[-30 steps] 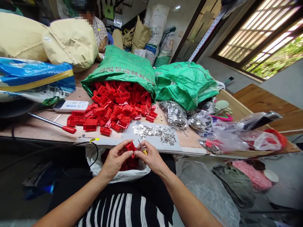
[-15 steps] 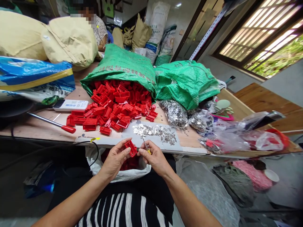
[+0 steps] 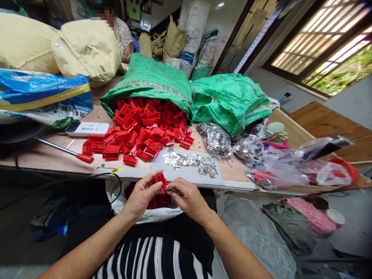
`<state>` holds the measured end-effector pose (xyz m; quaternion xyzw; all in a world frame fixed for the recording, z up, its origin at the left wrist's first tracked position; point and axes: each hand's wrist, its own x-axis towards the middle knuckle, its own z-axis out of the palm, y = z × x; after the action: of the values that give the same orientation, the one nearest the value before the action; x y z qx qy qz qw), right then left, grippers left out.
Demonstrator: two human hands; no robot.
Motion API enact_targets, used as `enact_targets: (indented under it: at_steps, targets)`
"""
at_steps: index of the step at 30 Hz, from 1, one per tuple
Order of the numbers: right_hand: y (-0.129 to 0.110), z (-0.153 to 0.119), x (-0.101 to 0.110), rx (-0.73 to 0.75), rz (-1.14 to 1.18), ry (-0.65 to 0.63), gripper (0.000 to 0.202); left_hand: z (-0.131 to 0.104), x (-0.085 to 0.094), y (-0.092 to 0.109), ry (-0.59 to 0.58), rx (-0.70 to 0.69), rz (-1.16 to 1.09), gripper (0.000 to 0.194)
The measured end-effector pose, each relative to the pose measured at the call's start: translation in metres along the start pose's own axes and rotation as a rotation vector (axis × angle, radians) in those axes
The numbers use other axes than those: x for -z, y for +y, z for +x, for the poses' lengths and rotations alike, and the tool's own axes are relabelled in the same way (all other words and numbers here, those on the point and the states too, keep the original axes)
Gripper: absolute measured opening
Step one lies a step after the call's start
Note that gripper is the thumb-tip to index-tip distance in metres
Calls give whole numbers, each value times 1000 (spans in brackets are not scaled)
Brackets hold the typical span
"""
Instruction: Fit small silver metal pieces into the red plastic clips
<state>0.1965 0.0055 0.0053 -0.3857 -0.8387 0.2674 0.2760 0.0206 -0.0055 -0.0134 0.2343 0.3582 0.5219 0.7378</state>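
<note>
Between thumb and fingers, my left hand holds a red plastic part over the table's front edge. My right hand is closed on a thin metal tool, whose tip meets the right side of that part. Small silvery metal pieces lie scattered on a grey sheet just beyond my hands. A heap of red parts spills from a green sack. Below my hands a white bag holds more red parts.
A red-handled metal rod and a white device lie at the left. Right of the heap are a second green sack and plastic bags of metal pieces. A person sits behind beige sacks.
My right hand has turned and brought the tool from upright to nearly level, its tip now against the red part. My left hand has barely moved.
</note>
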Motion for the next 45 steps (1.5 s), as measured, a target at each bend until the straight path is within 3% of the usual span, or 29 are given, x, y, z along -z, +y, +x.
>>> enact_targets:
  at_steps: [4,10,21,37,41,45]
  targets:
    - [0,0,1,6,-5,22,14,-1,2,-1,-8,2,16,49]
    - [4,-1,5,27,-127,-95,16,2,10,-5,-50,-2,117,49]
    - [3,2,5,79,-239,-151,15,3,8,2,-42,31,126,46]
    - [4,-3,1,77,-102,-56,16,1,4,5,-21,74,-10,39]
    - [3,-4,2,43,-22,-83,17,2,5,4,-39,67,-16,41]
    - [3,-4,3,-56,75,-32,18,1,6,3,-50,58,3,42]
